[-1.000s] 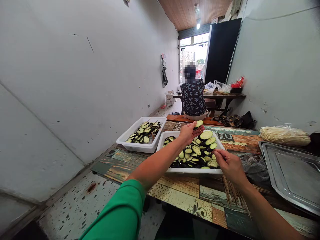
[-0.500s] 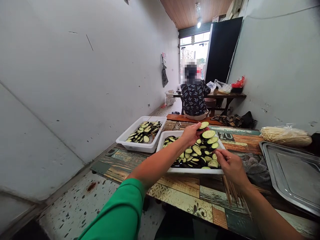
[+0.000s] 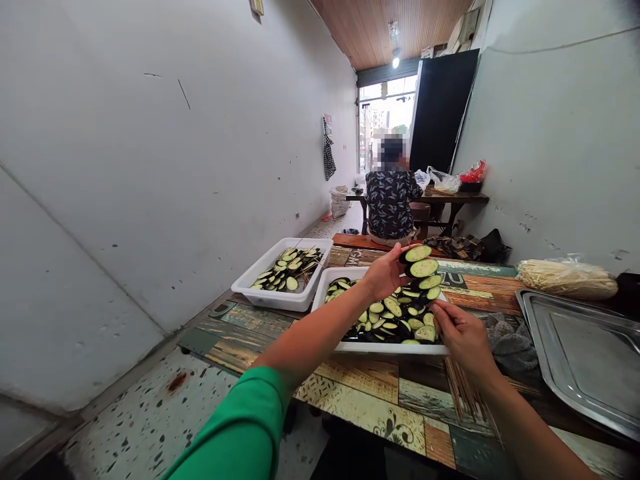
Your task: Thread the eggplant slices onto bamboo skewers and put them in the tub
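Above a white tray (image 3: 390, 348) of loose eggplant slices (image 3: 393, 307), several oval slices are threaded in a row as an eggplant skewer (image 3: 424, 268). My left hand (image 3: 385, 275) grips the topmost slice at the far end of the row, its fingers partly hidden behind the slices. Pinched at the near end, just below the lowest slice, my right hand (image 3: 463, 331) holds the stick, which is mostly covered by the fingers. A bundle of bare bamboo sticks (image 3: 467, 390) lies on the table under my right wrist.
Left of it, a second white tray (image 3: 240, 287) holds finished-looking eggplant skewers (image 3: 290, 268). To the right are a grey cloth (image 3: 513, 343), stacked metal trays (image 3: 590, 353) and a bagged pale bundle (image 3: 567, 277). A person (image 3: 393, 203) sits beyond, facing away.
The top slice has moved down the stick, closer to the others, with my left hand on it. My right hand stays at the near end. The view has tilted slightly up.
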Demonstrator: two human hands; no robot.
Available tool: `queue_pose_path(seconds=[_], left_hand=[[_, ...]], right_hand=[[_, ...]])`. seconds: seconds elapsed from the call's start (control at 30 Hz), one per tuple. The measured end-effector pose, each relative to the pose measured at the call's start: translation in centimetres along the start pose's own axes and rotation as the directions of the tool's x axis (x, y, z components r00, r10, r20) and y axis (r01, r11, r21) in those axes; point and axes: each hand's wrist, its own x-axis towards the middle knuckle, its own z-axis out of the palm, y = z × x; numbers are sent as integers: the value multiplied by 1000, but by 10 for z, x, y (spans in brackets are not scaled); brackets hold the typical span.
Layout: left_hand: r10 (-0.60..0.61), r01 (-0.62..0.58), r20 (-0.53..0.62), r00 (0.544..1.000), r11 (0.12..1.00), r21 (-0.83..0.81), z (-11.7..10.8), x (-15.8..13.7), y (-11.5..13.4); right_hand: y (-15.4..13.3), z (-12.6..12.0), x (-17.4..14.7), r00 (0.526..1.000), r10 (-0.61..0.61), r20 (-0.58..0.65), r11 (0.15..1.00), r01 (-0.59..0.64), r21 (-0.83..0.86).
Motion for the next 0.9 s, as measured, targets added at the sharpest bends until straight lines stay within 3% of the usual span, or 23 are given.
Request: queue_pose_path(seconds=[0.17,0.33,0.43,0.57,0.7,0.8,0.9], left_hand=[[48,-51,120,992,998,22,7,-8,4],[73,-76,211,975,997,8,6,-11,6],[75,-79,191,979,997,16,2,-9,6],[107,-103,-49,993,991,87,-11,4,1],[113,-59,-319,941,983,174,-23,15,-3],[106,-33,-422,900,984,176,-26,18,-5],[97,-68,-478,873,995,78,-28,23,-2]], right_hand=[[4,2,-2,999,42,16,983,-44,179],[6,3,-4,998,68,13,973,-69,220],[6,4,-5,999,49,-21,978,-44,203],[3,1,-4,998,5,-55,998,-2,58],[0,-2,-1,1000,-30,8,994,30,-103],[0,-2,0,998,-37,45,987,44,-156],[1,-4,0,997,-6,83,992,16,-124]])
